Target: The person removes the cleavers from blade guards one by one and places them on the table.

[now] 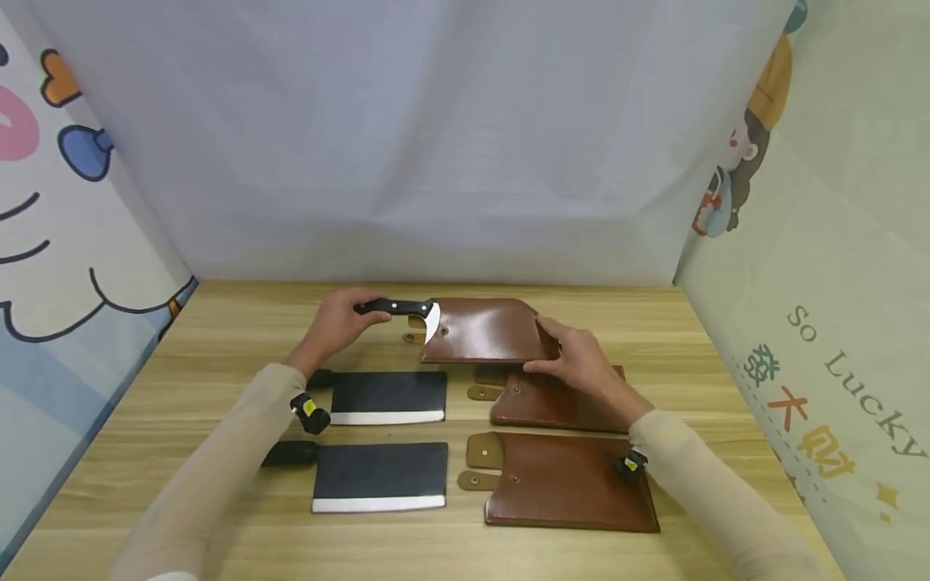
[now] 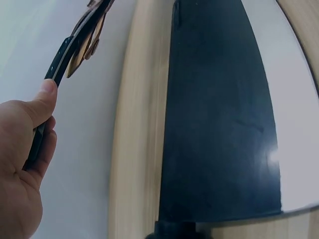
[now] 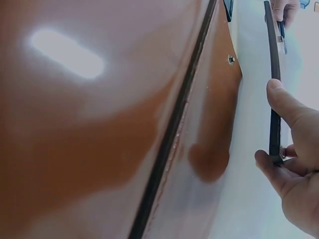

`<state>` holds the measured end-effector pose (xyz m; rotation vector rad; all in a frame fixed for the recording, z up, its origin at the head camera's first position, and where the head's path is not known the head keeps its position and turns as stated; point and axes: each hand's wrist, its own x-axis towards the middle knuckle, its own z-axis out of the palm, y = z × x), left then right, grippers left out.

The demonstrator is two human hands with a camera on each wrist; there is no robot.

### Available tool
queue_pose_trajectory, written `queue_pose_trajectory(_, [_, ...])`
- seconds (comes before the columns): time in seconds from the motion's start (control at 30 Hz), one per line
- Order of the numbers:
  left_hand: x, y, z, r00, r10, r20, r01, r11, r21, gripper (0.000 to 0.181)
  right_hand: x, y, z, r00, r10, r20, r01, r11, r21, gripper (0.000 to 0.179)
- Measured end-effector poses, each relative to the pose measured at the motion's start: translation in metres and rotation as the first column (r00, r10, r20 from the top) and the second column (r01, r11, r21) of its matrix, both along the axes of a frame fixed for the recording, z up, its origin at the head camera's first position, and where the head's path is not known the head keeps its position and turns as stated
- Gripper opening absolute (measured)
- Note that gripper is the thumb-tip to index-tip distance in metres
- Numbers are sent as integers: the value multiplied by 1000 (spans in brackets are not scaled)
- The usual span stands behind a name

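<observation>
My left hand (image 1: 340, 324) grips the black riveted handle (image 1: 395, 307) of a knife at the back of the table. Most of its blade is hidden inside a brown leather sheath (image 1: 483, 329); only a curved bright strip shows by the handle. At the sheath's other end my right hand (image 1: 577, 361) holds the edge between thumb and fingers. In the right wrist view the sheath (image 3: 274, 59) is seen edge-on, with the right thumb (image 3: 281, 99) against it. The sheath's tan straps (image 1: 415, 338) hang behind the blade strip.
Two black cleavers with pale edges, one nearer the back (image 1: 388, 394) and one at the front (image 1: 381, 476), lie with handles to the left. Right of them lie two brown sheaths, a rear one (image 1: 538, 403) partly under my right wrist and a front one (image 1: 567, 484).
</observation>
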<state>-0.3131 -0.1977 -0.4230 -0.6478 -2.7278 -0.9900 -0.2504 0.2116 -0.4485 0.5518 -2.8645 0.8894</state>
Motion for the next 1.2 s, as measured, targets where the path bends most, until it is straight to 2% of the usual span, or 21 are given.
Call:
queue_pose_trajectory(0.27, [3, -3, -2, 999, -19, 39, 20, 1000, -16, 43, 5, 3, -1, 999, 13, -33, -13, 1000, 12, 90])
queue_pose_trajectory(0.47, [5, -5, -2, 998, -13, 55, 14, 1000, -4, 41, 8, 6, -1, 998, 15, -65, -14, 1000, 13, 88])
queue_pose_trajectory(0.8, [4, -8, -2, 999, -7, 52, 7, 1000, 1, 41, 10, 9, 1, 997, 30, -78, -30, 999, 13, 89])
queue_pose_trajectory(1.2, [5, -14, -1, 1000, 18, 23, -18, 1000, -8, 40, 13, 11, 3, 997, 10, -80, -9, 1000, 11, 90])
